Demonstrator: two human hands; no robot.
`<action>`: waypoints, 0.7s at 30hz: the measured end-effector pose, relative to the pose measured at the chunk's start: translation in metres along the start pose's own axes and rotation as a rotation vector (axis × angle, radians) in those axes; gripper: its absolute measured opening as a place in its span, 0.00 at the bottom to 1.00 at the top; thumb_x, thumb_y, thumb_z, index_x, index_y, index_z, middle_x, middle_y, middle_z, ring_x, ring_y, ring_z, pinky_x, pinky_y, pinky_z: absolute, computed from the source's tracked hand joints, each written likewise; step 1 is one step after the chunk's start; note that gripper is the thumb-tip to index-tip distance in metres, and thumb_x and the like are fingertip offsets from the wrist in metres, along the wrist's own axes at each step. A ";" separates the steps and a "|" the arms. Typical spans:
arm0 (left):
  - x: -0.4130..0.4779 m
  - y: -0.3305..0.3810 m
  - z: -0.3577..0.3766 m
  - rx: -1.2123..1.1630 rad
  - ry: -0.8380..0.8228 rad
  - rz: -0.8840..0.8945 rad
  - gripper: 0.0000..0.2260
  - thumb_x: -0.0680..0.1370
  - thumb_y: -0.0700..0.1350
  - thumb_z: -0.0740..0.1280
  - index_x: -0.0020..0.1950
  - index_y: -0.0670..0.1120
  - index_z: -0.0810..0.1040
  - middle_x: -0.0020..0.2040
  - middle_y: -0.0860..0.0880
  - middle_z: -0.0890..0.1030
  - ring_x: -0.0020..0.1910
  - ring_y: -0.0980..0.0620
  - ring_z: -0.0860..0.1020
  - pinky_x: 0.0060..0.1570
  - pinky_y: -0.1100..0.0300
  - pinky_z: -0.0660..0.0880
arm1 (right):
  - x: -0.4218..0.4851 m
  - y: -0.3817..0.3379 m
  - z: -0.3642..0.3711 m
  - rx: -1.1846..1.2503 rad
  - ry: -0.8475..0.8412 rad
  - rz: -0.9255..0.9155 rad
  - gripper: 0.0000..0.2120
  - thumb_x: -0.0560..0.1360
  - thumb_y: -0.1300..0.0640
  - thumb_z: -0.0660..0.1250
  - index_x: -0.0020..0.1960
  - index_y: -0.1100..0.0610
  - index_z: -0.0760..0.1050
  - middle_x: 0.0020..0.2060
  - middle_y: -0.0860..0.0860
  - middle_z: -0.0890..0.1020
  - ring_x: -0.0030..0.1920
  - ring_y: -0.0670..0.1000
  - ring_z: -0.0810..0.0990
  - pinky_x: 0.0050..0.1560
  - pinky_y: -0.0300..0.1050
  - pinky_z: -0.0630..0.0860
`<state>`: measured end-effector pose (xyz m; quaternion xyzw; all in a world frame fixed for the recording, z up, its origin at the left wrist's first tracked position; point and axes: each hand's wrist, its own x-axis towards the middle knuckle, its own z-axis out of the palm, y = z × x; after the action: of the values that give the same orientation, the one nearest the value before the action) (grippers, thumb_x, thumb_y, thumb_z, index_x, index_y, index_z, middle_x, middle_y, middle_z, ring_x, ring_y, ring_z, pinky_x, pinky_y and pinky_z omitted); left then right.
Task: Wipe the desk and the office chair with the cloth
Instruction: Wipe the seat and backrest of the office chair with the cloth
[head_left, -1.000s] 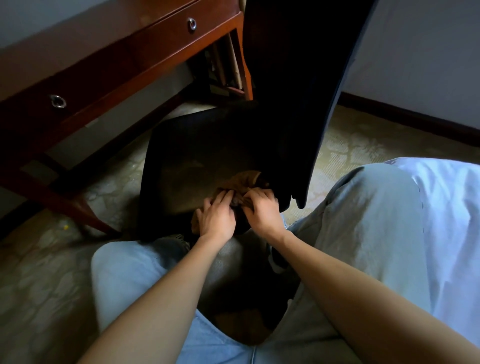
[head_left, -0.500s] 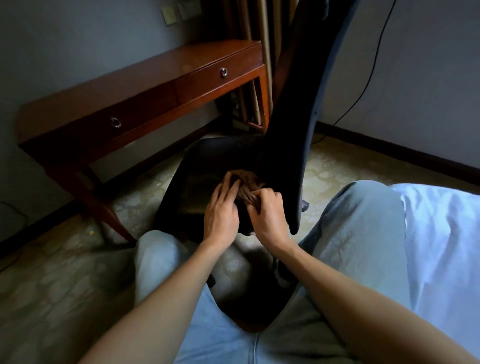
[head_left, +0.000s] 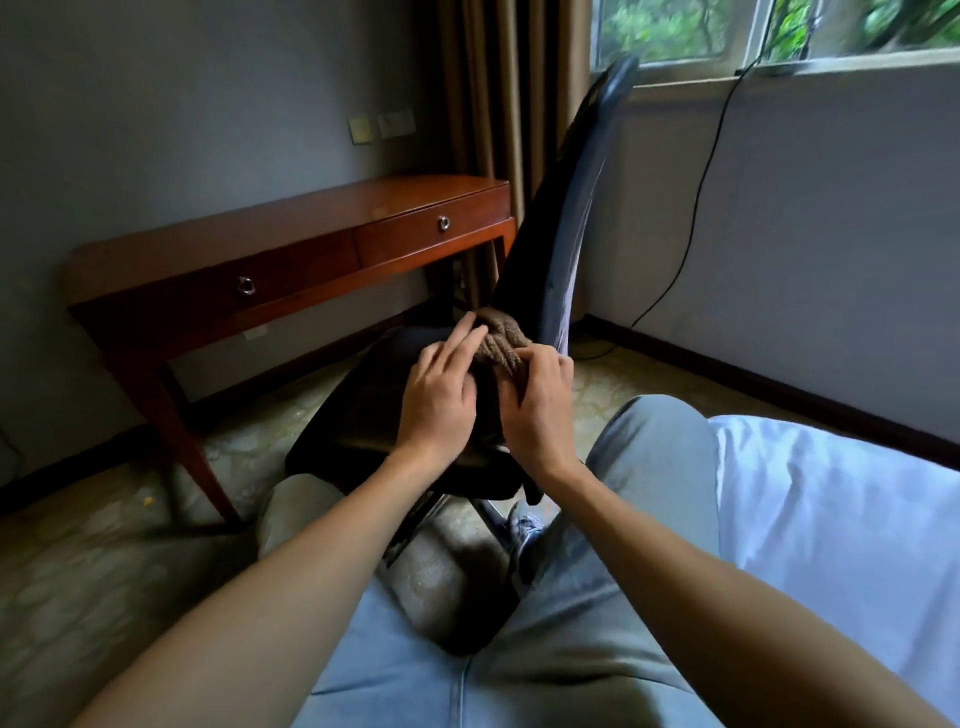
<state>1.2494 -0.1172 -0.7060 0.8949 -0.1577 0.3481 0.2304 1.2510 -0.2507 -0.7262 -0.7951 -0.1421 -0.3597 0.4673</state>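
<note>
- Head view: your left hand (head_left: 439, 402) lies fingers-spread on the brown cloth (head_left: 501, 335); your right hand (head_left: 537, 402) pinches its bunched edge.
- Cloth sits on the black office chair (head_left: 374, 410) seat, against the backrest.
- Desk (head_left: 291, 244) beyond; no legible writing.
- Since earlier, window (head_left: 779, 31) now shows.

The office chair (head_left: 395, 410) stood directly before the seated person's knees, its backrest (head_left: 561, 228) rising on the right side. The cloth (head_left: 501, 332) lay bunched on the seat against the backrest — left hand (head_left: 436, 400) and right hand (head_left: 535, 410) side by side upon it. The desk (head_left: 291, 249) stood behind and left, against the wall; a bed (head_left: 841, 519) lay to the right.
</note>
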 end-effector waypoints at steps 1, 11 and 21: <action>0.005 0.007 -0.003 -0.004 0.023 0.029 0.26 0.77 0.41 0.53 0.76 0.47 0.70 0.78 0.53 0.67 0.64 0.46 0.73 0.68 0.51 0.70 | 0.005 -0.001 -0.006 -0.007 0.030 -0.016 0.07 0.80 0.59 0.64 0.56 0.60 0.74 0.53 0.53 0.77 0.55 0.52 0.68 0.58 0.51 0.72; 0.080 0.084 -0.035 0.046 0.267 0.239 0.21 0.78 0.41 0.60 0.71 0.44 0.75 0.68 0.47 0.77 0.60 0.45 0.73 0.63 0.50 0.72 | 0.086 -0.027 -0.074 0.018 0.285 -0.138 0.07 0.80 0.60 0.62 0.57 0.60 0.73 0.55 0.54 0.78 0.57 0.52 0.68 0.60 0.45 0.71; 0.120 0.099 -0.031 0.116 0.328 0.224 0.20 0.76 0.40 0.63 0.68 0.43 0.77 0.65 0.46 0.78 0.56 0.43 0.73 0.62 0.50 0.71 | 0.134 -0.029 -0.083 0.139 0.187 -0.008 0.10 0.79 0.60 0.62 0.59 0.57 0.76 0.53 0.51 0.79 0.56 0.51 0.71 0.59 0.48 0.73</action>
<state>1.2735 -0.1994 -0.5730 0.8147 -0.1964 0.5213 0.1610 1.2927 -0.3206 -0.5879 -0.7231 -0.1257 -0.4235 0.5311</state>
